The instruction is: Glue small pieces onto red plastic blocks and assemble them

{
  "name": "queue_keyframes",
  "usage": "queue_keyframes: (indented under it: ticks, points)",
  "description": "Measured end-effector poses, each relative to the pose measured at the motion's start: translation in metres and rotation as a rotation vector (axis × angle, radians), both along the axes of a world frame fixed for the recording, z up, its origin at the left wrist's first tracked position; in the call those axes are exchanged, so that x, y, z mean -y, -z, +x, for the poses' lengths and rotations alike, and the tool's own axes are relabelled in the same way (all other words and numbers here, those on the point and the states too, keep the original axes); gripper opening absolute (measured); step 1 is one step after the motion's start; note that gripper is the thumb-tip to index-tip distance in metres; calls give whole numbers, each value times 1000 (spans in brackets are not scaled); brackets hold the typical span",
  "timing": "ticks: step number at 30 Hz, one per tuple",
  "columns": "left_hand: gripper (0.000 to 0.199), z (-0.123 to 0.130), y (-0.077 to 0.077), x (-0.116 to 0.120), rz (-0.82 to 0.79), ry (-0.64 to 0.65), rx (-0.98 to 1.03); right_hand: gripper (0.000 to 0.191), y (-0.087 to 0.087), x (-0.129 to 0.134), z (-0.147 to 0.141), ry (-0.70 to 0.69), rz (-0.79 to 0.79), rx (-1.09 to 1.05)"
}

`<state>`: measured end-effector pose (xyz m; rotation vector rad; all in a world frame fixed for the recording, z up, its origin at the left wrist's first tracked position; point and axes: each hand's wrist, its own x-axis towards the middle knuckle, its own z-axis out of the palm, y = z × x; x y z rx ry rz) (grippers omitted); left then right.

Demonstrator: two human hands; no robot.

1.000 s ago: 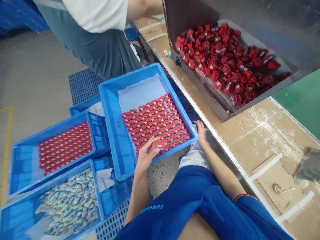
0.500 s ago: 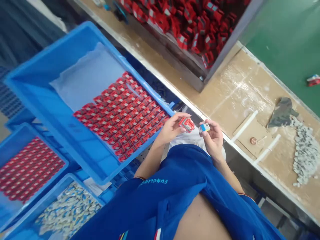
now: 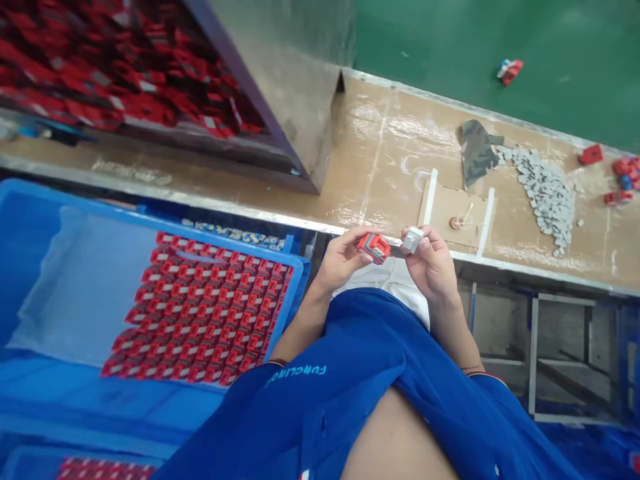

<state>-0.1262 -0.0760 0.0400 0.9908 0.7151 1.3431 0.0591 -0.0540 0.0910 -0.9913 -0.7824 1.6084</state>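
Observation:
My left hand (image 3: 341, 261) is closed on a small red plastic part (image 3: 375, 247) with grey and white areas, held between thumb and fingers. Close beside it, my right hand (image 3: 434, 264) pinches a small pale grey-white plastic piece (image 3: 413, 239). A narrow gap separates the two pieces, and both are held in front of my waist near the bench edge. To the left, a blue tray (image 3: 295, 293) holds many similar red parts (image 3: 205, 307) in close rows, with a translucent sheet (image 3: 75, 287) showing beside them.
A big bin (image 3: 300, 113) of loose red parts stands on the brown bench (image 3: 380, 153). Farther right lie a camouflage cloth scrap (image 3: 476, 152), a pile of grey pieces (image 3: 545, 193) and several red parts (image 3: 625, 173). A metal frame (image 3: 534, 360) stands below the bench.
My view has swung to the right, bringing more bench into sight. The piece in my right hand has turned, from a blue-and-white side to a plain pale side. The red part stays in my left hand.

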Motion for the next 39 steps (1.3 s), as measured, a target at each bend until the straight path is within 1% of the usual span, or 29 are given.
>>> queue_keyframes:
  ticks: [2,5,7,9,12,16,20,22,24,27,29,33,37,39]
  points:
    - [50,5,-3,-6,6,70,23,47,-6,3,7,53,36,63]
    - [57,18,-11,-16,-28,162,52,43,-18,8,19,159,144,197]
    - [57,30,-17,-22,-43,187,62,37,-28,10,29,194,231,256]
    - [53,44,-23,-29,-26,192,63,30,-37,12,40,211,314,296]
    - [48,66,-32,-37,30,171,42,24,-44,11,58,203,404,355]
    - [47,95,-43,-41,71,111,-43,20,-44,5,87,135,491,454]
    - [47,117,-55,-36,41,26,-98,20,-44,-4,115,64,575,554]
    - [45,124,-62,-30,22,-17,-113,19,-47,-12,125,13,606,568]
    - [44,127,-68,-24,15,-87,-119,19,-51,-20,130,-58,632,576]
    - [45,128,-74,-14,14,-214,-130,18,-56,-34,128,-179,669,584]
    - [47,126,-76,-9,12,-285,-147,18,-58,-40,122,-231,707,585]
    - [50,115,-80,1,-9,-391,-176,18,-60,-45,100,-271,777,572]
    - [53,95,-85,10,-71,-450,-205,11,-61,-45,71,-306,822,580]
    - [52,83,-86,13,-111,-469,-187,8,-59,-44,55,-313,863,605]
